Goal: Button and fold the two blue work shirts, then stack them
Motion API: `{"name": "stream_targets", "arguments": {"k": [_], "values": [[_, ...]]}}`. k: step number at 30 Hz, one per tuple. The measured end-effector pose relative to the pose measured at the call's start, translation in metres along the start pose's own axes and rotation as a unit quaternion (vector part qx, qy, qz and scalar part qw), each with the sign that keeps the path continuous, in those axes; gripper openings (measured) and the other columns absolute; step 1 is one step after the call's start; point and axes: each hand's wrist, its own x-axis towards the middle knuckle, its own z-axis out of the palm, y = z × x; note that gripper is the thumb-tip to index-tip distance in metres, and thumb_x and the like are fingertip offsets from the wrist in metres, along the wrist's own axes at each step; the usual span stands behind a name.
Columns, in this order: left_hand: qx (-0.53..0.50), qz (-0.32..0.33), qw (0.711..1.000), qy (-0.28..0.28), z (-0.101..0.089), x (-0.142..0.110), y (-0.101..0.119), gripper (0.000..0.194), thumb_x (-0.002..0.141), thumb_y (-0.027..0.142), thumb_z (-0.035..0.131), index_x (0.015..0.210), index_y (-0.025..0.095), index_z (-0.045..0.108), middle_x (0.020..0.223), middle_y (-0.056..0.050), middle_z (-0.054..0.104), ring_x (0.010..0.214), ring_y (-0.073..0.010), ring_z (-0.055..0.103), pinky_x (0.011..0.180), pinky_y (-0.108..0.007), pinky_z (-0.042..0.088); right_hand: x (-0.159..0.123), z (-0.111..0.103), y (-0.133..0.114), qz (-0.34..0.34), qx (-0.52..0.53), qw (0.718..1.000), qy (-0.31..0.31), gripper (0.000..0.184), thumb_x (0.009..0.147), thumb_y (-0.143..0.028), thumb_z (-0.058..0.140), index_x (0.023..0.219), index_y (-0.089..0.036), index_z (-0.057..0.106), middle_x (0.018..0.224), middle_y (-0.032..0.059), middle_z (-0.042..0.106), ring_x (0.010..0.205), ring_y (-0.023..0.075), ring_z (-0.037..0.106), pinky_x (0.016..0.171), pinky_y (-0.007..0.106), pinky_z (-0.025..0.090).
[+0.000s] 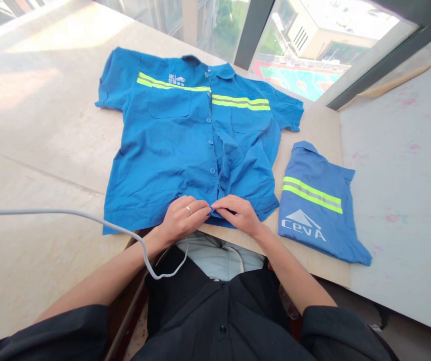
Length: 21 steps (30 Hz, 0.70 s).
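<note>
Shirt (pixel 163 150), one, blue, short-sleeved: I view it spread front-up on the table (pixel 42 165), collar towards the window, hem at the near edge. Its front opening gapes below the lower buttons.

Left hand (pixel 187 215), one, ring (pixel 189 210) on a finger: fingertips drawn together, pinching the shirt at the hem's middle.

Right hand (pixel 240 213), one: thumb and fingers closed on cloth just beside the left fingertips; I cannot tell how many layers are pinched.

Folded shirt (pixel 307 205), one, blue, yellow-striped, white lettering: lies right of the first.

Cable (pixel 87 215), one, pale: crosses the left forearm.

Window (pixel 301 45): beyond the table.
</note>
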Motion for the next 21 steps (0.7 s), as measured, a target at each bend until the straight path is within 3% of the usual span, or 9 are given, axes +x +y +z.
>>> {"name": "stream_targets", "arguments": {"k": [3, 7, 9, 12, 15, 18, 21], "values": [[0.045, -0.021, 0.998, -0.024, -0.003, 0.001, 0.003, 0.023, 0.093, 0.024, 0.059, 0.071, 0.020, 0.061, 0.060, 0.001, 0.061, 0.056, -0.0111, 0.053, 0.057, -0.026, 0.035, 0.001, -0.001, -0.001, 0.009, 0.015, 1.000, 0.004, 0.015, 0.096, -0.016, 0.057, 0.102, -0.022, 0.070, 0.096, 0.0052, 0.076, 0.091, 0.0170, 0.070, 0.084, 0.033, 0.058], [0.091, -0.066, 0.989, -0.098, -0.007, 0.000, 0.010, 0.043, 0.096, 0.036, 0.055, 0.056, 0.019, 0.055, 0.047, 0.001, 0.053, 0.045, -0.0106, 0.050, 0.051, -0.029, 0.026, 0.000, -0.001, 0.000, 0.005, 0.016, 1.000, 0.012, 0.015, 0.096, -0.016, 0.057, 0.101, -0.022, 0.070, 0.096, 0.0056, 0.075, 0.093, 0.0176, 0.070, 0.085, 0.033, 0.058], [0.114, -0.119, 0.974, -0.157, -0.009, 0.001, 0.016, 0.046, 0.095, 0.039, 0.054, 0.054, 0.019, 0.057, 0.045, -0.002, 0.055, 0.043, -0.0131, 0.052, 0.049, -0.030, 0.020, 0.000, 0.000, 0.001, -0.004, 0.017, 1.000, 0.011, 0.015, 0.096, -0.015, 0.057, 0.101, -0.022, 0.069, 0.095, 0.0060, 0.074, 0.093, 0.0177, 0.070, 0.085, 0.033, 0.058], [0.133, -0.219, 0.928, -0.269, -0.016, 0.009, 0.027, 0.045, 0.095, 0.040, 0.052, 0.057, 0.018, 0.063, 0.052, -0.008, 0.063, 0.047, -0.0192, 0.060, 0.049, -0.031, 0.014, 0.000, 0.001, 0.001, -0.012, 0.014, 1.000, 0.004, 0.014, 0.096, -0.015, 0.057, 0.099, -0.021, 0.070, 0.097, 0.0079, 0.072, 0.093, 0.0175, 0.068, 0.083, 0.032, 0.058], [0.136, -0.291, 0.881, -0.348, -0.025, 0.020, 0.037, 0.041, 0.096, 0.040, 0.048, 0.069, 0.017, 0.070, 0.065, -0.012, 0.071, 0.060, -0.0255, 0.068, 0.050, -0.030, 0.017, 0.000, 0.001, 0.000, -0.011, 0.004, 1.000, -0.002, 0.014, 0.096, -0.017, 0.057, 0.097, -0.021, 0.071, 0.097, 0.0079, 0.070, 0.090, 0.0168, 0.068, 0.080, 0.031, 0.057], [0.145, -0.352, 0.845, -0.377, -0.034, 0.028, 0.045, 0.043, 0.098, 0.042, 0.043, 0.081, 0.018, 0.073, 0.075, -0.014, 0.074, 0.071, -0.0302, 0.071, 0.053, -0.029, 0.028, 0.000, 0.001, 0.001, -0.021, 0.008, 1.000, 0.007, 0.014, 0.096, -0.017, 0.057, 0.100, -0.022, 0.070, 0.096, 0.0073, 0.071, 0.089, 0.0168, 0.068, 0.080, 0.031, 0.058], [0.140, -0.416, 0.803, -0.403, -0.042, 0.031, 0.050, 0.051, 0.097, 0.050, 0.041, 0.080, 0.017, 0.075, 0.079, -0.017, 0.074, 0.077, -0.0341, 0.072, 0.059, -0.032, 0.039, -0.001, 0.002, 0.002, -0.033, 0.011, 0.999, 0.023, 0.015, 0.095, -0.016, 0.058, 0.104, -0.022, 0.069, 0.097, 0.0077, 0.072, 0.093, 0.0176, 0.069, 0.083, 0.032, 0.058]]}}
